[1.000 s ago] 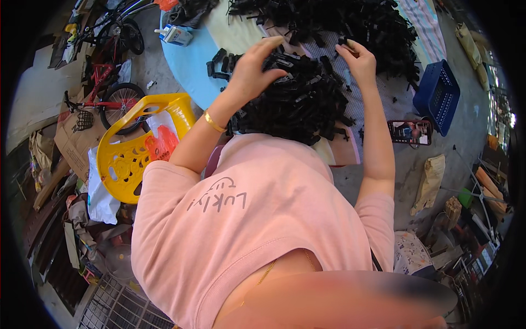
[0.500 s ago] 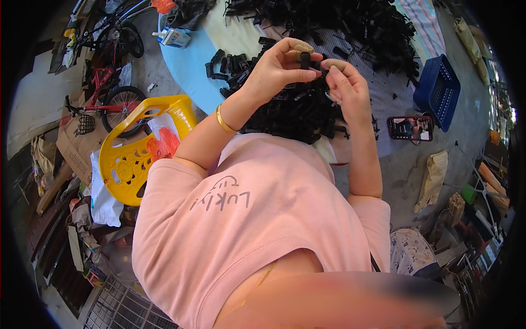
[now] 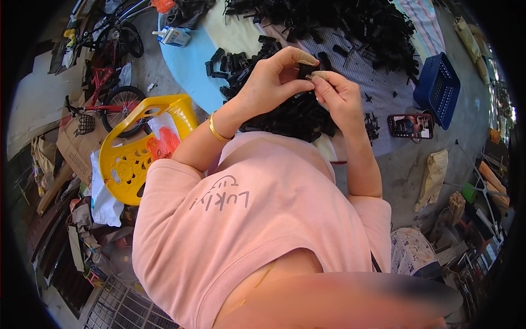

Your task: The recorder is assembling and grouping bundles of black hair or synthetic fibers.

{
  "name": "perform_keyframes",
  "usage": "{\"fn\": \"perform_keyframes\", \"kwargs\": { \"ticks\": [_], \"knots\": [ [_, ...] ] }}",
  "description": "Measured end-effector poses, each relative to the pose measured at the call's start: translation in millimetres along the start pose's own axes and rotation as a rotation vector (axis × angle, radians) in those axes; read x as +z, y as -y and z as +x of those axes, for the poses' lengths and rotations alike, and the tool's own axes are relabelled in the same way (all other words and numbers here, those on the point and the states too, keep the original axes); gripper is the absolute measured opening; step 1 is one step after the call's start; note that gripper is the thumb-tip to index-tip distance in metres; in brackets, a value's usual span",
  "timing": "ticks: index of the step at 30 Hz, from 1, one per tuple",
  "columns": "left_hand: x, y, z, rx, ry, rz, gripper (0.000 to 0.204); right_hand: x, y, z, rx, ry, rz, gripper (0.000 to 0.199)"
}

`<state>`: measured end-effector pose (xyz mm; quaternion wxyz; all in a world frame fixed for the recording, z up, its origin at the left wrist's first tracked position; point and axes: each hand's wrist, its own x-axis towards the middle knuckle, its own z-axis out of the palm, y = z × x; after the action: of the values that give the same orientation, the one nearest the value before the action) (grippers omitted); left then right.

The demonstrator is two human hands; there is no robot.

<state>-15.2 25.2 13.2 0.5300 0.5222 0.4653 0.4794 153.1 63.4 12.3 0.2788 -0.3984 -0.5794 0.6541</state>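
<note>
Hands meet at upper centre: left hand (image 3: 268,82) and right hand (image 3: 337,96) pinch one small black part (image 3: 304,69) between fingertips. Heap of black parts (image 3: 350,22) at top mostly unhandled; smaller pile (image 3: 298,118) below hands.

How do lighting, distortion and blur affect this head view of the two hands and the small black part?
Head view: even daylight, no harsh glare; fisheye bends edges into a black rim; left hand and right hand pinch a small black part, fairly sharp; a blurred band crosses the bottom.

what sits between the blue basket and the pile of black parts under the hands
In the head view, a phone lies on the floor between the blue basket and the pile of black parts.
</note>
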Motion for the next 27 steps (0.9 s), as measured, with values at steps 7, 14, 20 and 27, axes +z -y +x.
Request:
{"fn": "perform_keyframes", "kwargs": {
  "ticks": [7,14,20,27],
  "knots": [
    [5.0,10.1,-6.1,0.046,-0.049,0.066,0.022,10.8,-13.3,-6.8,-0.056,-0.09,0.041,0.015],
    [17.2,7.7,-8.1,0.066,-0.198,0.222,0.031,-7.4,-11.8,0.1,0.196,0.072,0.305,0.015],
    [14.7,-4.3,-7.6,0.238,-0.16,0.659,0.064,-1.7,-0.4,-3.8,-0.14,-0.082,-0.191,0.023],
    [-14.1,-17.0,-11.9,-0.155,0.417,-0.417,0.079,-29.4,-5.5,-18.2,-0.182,0.091,0.181,0.018]
  ]
}}
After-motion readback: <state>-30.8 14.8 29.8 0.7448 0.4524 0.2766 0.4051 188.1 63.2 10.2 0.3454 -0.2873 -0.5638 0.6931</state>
